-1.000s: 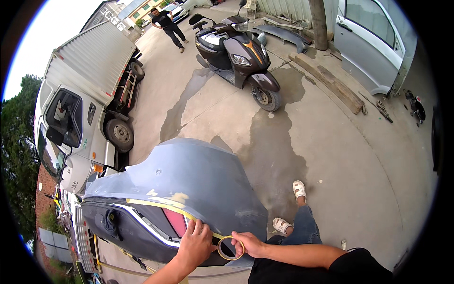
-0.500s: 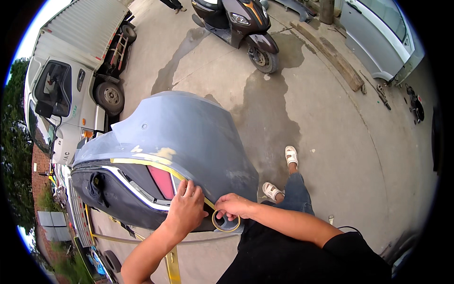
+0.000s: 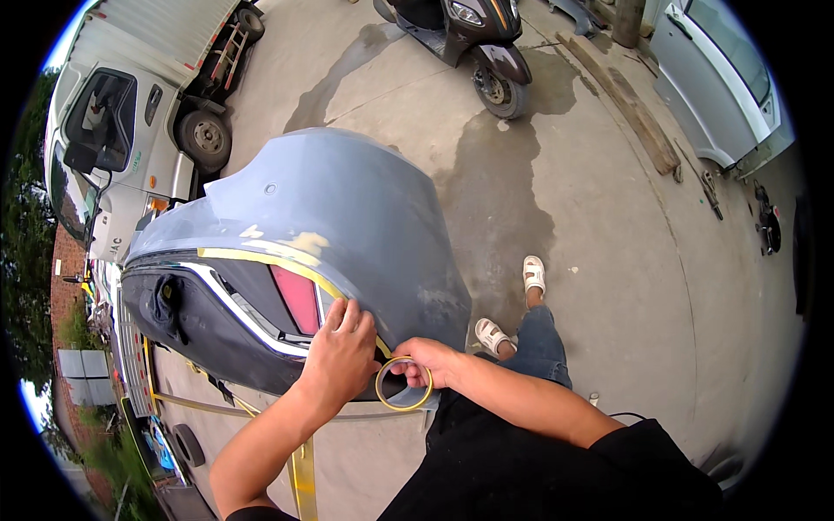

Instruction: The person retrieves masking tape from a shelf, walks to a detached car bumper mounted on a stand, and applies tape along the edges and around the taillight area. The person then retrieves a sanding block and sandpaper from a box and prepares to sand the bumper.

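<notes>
The right hand (image 3: 433, 360), gripping the masking-tape roll (image 3: 386, 401), should pull evenly, the unclenched left hand (image 3: 341, 352) smoothing the yellow strip (image 3: 323, 280) beside its fingertips.

A dark scooter (image 3: 476, 42) is parked on concrete ground (image 3: 617, 260); a white truck (image 3: 152, 139) is seen left of the scooter, and a timber beam (image 3: 643, 126) and silver car door (image 3: 708, 87) right of it.

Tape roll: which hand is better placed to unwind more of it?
Right, most likely: the right hand holds the tape roll, while the left hand is at the yellow strip along the edge of the grey panel.
</notes>
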The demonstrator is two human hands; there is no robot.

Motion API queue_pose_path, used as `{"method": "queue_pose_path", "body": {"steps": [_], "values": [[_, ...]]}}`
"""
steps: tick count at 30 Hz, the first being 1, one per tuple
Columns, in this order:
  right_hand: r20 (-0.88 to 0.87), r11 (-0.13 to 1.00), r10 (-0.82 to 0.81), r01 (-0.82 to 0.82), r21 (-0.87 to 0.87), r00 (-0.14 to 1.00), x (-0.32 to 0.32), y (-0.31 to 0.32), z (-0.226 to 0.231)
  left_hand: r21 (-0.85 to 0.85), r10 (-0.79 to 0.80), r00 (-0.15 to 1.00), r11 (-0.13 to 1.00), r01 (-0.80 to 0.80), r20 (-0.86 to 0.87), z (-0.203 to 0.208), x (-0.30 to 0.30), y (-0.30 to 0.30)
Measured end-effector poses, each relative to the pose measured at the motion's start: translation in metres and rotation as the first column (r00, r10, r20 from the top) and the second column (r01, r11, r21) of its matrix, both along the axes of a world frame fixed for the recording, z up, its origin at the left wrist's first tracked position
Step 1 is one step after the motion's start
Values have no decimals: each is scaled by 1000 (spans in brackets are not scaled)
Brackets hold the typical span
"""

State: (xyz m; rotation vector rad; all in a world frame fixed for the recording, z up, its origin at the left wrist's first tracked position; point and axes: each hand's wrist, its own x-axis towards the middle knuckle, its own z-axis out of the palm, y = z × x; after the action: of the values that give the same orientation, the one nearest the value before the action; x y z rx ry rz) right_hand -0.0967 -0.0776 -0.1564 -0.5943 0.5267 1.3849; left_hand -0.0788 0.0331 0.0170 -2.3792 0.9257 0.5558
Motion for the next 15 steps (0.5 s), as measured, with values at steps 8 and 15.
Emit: {"method": "queue_pose_path", "body": {"steps": [8,15], "values": [[-13,955,208,-206,-213,978,-45,-4,-32,-53,-29,996,998,34,89,-8,-10,7],[165,950,127,-72,-304,978,-17,-53,-34,29,-139,988,990,137,72,-26,-32,3]]}}
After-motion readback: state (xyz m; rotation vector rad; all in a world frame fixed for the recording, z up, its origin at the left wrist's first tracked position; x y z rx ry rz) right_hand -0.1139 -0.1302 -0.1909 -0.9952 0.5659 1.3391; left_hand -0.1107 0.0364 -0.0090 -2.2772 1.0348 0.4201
